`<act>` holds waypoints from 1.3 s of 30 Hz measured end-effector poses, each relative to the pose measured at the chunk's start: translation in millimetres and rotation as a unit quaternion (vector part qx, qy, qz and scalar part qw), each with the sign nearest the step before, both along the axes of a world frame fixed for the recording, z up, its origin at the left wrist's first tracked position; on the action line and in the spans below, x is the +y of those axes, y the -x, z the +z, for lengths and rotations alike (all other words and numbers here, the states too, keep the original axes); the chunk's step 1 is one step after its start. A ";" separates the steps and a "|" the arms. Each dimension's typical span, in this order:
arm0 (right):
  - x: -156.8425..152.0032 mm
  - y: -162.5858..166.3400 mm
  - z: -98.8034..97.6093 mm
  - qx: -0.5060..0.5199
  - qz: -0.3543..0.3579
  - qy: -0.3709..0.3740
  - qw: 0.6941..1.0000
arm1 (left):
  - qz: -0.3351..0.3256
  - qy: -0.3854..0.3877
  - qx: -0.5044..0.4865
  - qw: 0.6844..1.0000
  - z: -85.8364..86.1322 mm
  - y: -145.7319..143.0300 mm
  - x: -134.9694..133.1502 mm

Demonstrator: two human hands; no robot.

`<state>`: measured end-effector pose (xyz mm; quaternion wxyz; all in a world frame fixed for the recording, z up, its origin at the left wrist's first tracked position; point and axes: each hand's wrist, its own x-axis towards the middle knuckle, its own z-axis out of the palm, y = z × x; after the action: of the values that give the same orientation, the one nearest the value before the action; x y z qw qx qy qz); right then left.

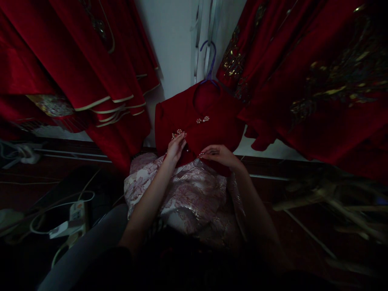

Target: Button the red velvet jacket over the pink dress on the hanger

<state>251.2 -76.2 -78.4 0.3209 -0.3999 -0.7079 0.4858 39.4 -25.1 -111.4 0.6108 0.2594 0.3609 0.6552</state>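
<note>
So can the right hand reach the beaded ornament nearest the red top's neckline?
Probably yes: the right hand is a little below the beaded ornament, with only plain cloth of the red top visible between.

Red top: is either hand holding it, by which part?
Left hand appears to pinch the red top at a flower ornament; right hand appears to pinch a small ornament lower down.

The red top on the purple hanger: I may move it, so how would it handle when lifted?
Probably floppy: the red top is cloth draped from a hanger. Likely to swing, given its single hook. Its knobbly beaded ornaments might snag.
</note>
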 end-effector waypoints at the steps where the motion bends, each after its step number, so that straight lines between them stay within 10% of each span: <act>1: -0.2 0.0 0.3 0.000 0.000 -0.001 1.000 | 0.010 -0.002 0.004 1.000 0.6 -0.6 -0.2; 17: -0.6 -2.9 3.6 0.003 0.010 -0.006 1.000 | 0.021 0.061 0.013 0.998 11.0 1.7 -2.1; 22: -3.5 -7.5 6.9 -0.006 0.023 0.019 1.000 | -0.123 0.055 0.139 0.981 27.7 -0.8 -8.5; 25: -8.5 -15.0 13.9 -0.036 0.069 0.055 0.995 | -0.098 -0.050 0.276 0.955 44.7 -3.7 -2.5; 28: -13.9 -23.8 23.3 -0.064 0.110 0.085 0.988 | 0.008 -0.226 0.452 0.863 65.2 -3.7 8.1; 34: -19.4 -34.7 33.0 -0.074 0.107 0.092 0.987 | 0.055 -0.388 0.770 0.503 104.1 -3.6 18.1; 39: -20.8 -34.7 34.7 -0.078 0.106 0.095 0.987 | 0.001 -0.439 0.819 0.368 118.7 -12.0 22.0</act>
<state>285.9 -96.9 -43.8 0.1718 -0.3877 -0.7196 0.5499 51.4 -3.1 7.3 -0.1851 0.9005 0.3458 0.1877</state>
